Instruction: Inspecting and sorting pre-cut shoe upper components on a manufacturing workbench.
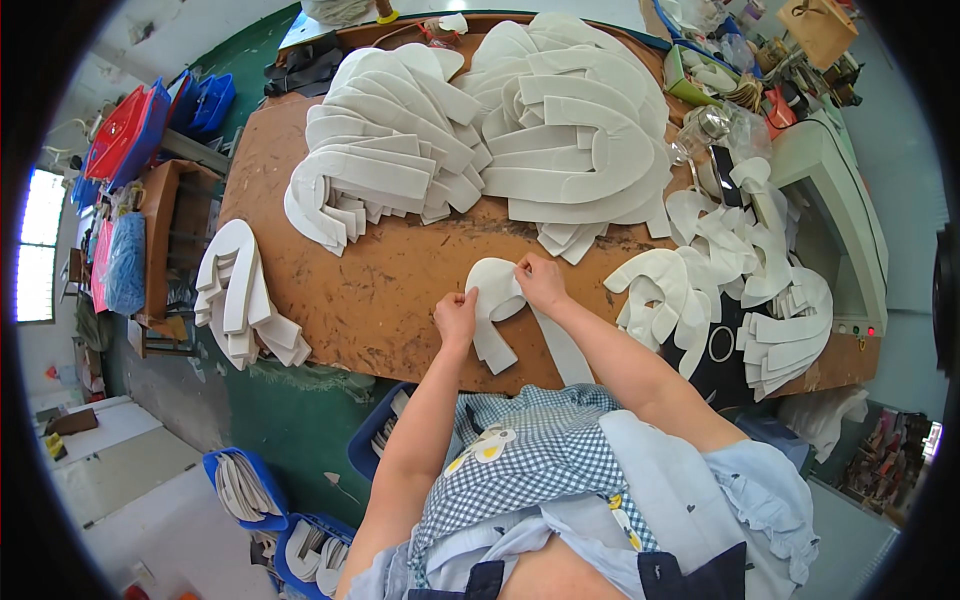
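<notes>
Near the front edge of the worktable point(400, 290), both hands hold a white U-shaped padded piece point(490, 283). My left hand point(457, 318) is closed in a pinch on the left side of its curve. On the upper right of the curve, my right hand point(541, 284) pinches the piece, and its forearm crosses over the right leg. The two legs of the U point toward me. Beyond the hands lie two big heaps of similar white curved pieces, a left heap point(395, 130) and a right heap point(580, 120), overlapping in layers.
A smaller white stack point(238, 290) sits at the table's left end. Loose white cutouts point(720, 240) and another stack point(790, 330) lie right, beside a grey-green machine point(830, 200). Blue bins point(243, 487) with white pieces stand on the floor. A green box point(695, 75) is at the far right.
</notes>
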`<state>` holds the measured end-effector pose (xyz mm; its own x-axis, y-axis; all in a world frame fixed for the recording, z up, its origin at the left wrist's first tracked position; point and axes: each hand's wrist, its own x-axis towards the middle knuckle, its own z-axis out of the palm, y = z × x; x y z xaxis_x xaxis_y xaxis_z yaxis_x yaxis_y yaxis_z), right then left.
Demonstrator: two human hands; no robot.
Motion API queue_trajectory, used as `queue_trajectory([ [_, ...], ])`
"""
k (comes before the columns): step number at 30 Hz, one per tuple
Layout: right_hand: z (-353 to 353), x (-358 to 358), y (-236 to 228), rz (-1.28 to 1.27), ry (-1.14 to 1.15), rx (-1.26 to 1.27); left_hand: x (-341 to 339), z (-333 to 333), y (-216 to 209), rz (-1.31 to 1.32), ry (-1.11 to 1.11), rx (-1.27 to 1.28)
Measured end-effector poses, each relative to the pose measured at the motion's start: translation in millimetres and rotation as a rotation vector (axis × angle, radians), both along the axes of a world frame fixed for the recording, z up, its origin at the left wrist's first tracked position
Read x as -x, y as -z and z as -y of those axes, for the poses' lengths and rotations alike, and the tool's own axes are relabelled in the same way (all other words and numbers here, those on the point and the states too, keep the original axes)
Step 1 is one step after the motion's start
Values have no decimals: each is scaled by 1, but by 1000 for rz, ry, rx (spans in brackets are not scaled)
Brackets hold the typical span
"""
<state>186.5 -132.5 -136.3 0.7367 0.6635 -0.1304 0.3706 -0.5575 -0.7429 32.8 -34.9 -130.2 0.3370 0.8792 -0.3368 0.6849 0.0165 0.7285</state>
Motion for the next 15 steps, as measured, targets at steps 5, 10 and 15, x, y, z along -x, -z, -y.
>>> queue_trajectory([
  [5, -3, 2, 0, 28, -7, 14, 1, 0, 0, -38, 19, -32],
  [10, -5, 0, -2, 9, -11, 65, 4, 4, -3, -17, 14, 18],
  [15, -6, 0, -2, -1, -22, 68, 34, 14, -1, -4, 81, 238],
])
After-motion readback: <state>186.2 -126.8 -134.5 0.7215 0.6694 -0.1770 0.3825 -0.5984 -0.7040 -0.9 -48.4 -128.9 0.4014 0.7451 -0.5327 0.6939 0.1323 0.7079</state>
